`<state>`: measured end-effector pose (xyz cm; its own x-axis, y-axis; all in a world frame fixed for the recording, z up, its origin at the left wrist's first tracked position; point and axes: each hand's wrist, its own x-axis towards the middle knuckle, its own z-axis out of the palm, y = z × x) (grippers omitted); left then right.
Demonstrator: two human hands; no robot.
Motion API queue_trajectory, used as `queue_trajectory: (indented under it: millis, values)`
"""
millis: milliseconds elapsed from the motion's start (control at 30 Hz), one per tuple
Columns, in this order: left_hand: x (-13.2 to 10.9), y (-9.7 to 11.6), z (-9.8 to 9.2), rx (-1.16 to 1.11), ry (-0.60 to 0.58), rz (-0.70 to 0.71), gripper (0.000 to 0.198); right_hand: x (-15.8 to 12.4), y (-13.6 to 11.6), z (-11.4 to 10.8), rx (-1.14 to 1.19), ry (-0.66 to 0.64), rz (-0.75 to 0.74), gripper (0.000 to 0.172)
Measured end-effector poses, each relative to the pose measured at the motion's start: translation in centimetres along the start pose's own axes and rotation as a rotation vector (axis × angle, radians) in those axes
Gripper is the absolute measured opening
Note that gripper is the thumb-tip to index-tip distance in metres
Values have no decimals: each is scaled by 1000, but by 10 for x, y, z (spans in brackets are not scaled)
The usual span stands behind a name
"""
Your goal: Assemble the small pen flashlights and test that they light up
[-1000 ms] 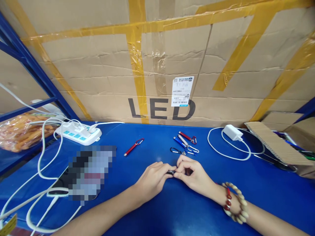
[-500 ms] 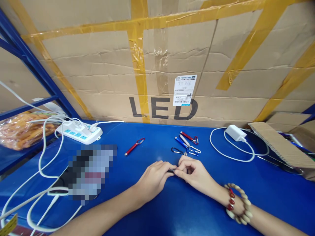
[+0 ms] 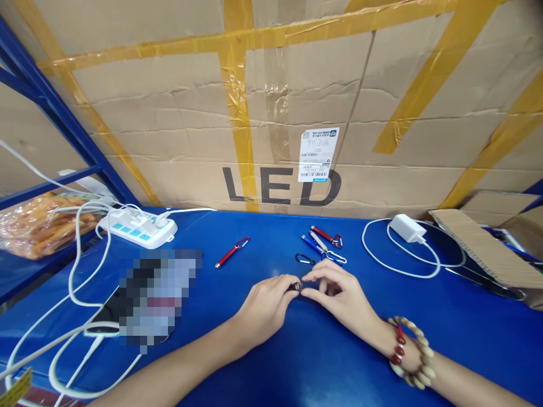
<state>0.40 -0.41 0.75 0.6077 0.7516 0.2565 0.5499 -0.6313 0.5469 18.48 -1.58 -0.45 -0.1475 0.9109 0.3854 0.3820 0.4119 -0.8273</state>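
My left hand [image 3: 269, 305] is closed around a small black flashlight [image 3: 294, 287], and only its end pokes out past the thumb and forefinger. Most of that barrel is hidden in the fingers. Just right of the end, my right hand [image 3: 341, 291] has its thumb and forefinger apart, with no object visible between them. Beyond my right hand lie a black carabiner [image 3: 304, 259], a blue keychain flashlight [image 3: 311, 244], a silver one [image 3: 319, 241] and a red one [image 3: 324, 234]. Another red keychain flashlight [image 3: 227, 256] with a carabiner lies farther left.
A white power strip [image 3: 139, 229] with plugs and cables sits at the back left, near a pixelated phone-like device [image 3: 106, 314]. At the right are a white charger [image 3: 407, 228] with a looped cable and a cardboard piece [image 3: 487, 249]. A large taped carton [image 3: 190, 130] walls off the back.
My right thumb and forefinger have come off the black flashlight's end and spread apart. The flashlight's end now faces more toward me. My left hand has barely moved.
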Motion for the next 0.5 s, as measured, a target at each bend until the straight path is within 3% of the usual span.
queue_trajectory:
  millis: [167, 500]
  values:
    - [-1, 1, -2, 18, -61, -35, 13, -1, 3, -2, 32, -80, -82, 16]
    - [-3, -4, -5, -102, -180, 14, 8, -5, 4, -4, -56, -142, -202, 25]
